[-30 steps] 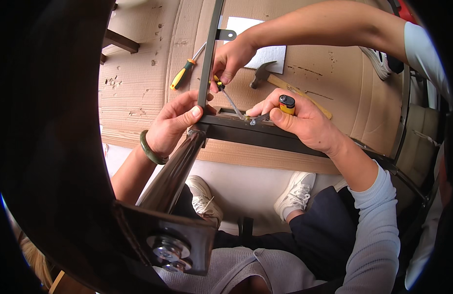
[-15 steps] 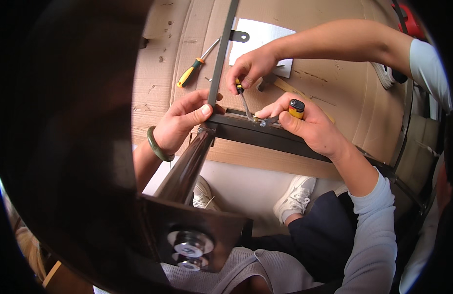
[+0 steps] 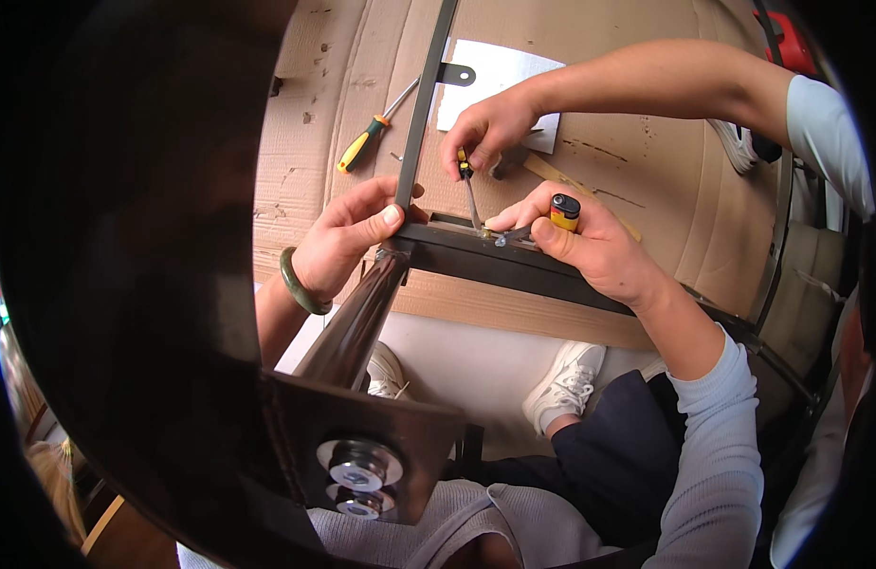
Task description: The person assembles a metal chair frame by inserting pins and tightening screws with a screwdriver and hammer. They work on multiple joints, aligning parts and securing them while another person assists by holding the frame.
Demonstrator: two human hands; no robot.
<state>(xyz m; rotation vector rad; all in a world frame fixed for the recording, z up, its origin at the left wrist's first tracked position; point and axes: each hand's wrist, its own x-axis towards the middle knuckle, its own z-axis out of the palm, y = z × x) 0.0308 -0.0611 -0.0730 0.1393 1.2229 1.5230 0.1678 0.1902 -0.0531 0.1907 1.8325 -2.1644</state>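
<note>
My left hand (image 3: 348,237), with a green bangle on its wrist, grips the corner of a dark metal frame (image 3: 514,267) where an upright bar (image 3: 424,95) meets the cross bar. My right hand (image 3: 590,242) rests on the cross bar; it holds a yellow lighter-shaped object with a black top (image 3: 564,211), and its fingertips pinch a small screw (image 3: 500,239). Another person's hand (image 3: 485,133) reaches in from the upper right and holds a small screwdriver (image 3: 469,194) tip-down at that screw.
A brown tapered leg (image 3: 353,327) runs from the corner down to a dark plate with round metal fittings (image 3: 362,455) close to the camera. On the cardboard (image 3: 647,104) lie a yellow-green screwdriver (image 3: 367,142), a white sheet (image 3: 500,71) and a wooden handle (image 3: 575,185). White shoes (image 3: 563,389) show below.
The other person's screwdriver has swung from slanted to nearly upright over the screw. My hands stay on the frame corner and bar, and the view has shifted slightly.
</note>
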